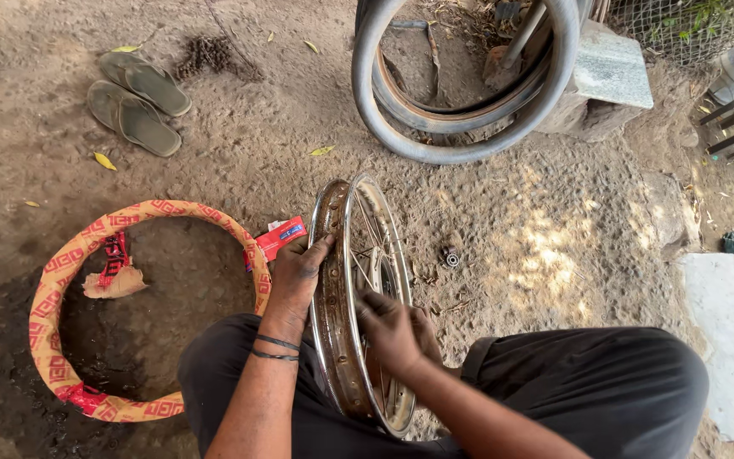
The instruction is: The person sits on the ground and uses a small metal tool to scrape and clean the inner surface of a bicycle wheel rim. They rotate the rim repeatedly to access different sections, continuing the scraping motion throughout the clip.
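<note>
While the spoked wheel rim [343, 297] stood upright on edge on the dirt ground [239, 144] between the person's knees, the left hand [297, 274] gripped its rusty outer edge and the right hand [391, 330] closed its fingers on the spokes. A wrapped tyre [53, 280] in orange-and-red paper lay just to the left, with a small red box [280, 237] near the rim. Farther off lay a grey tyre [460, 149], a pair of sandals [133, 100] and a small bearing [452, 257].

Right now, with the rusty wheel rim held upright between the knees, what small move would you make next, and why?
Probably turn the rim a little. The left hand steadies its rusty channel and the right hand reaches in among the spokes, so a small turn would bring the next spokes within reach.
</note>
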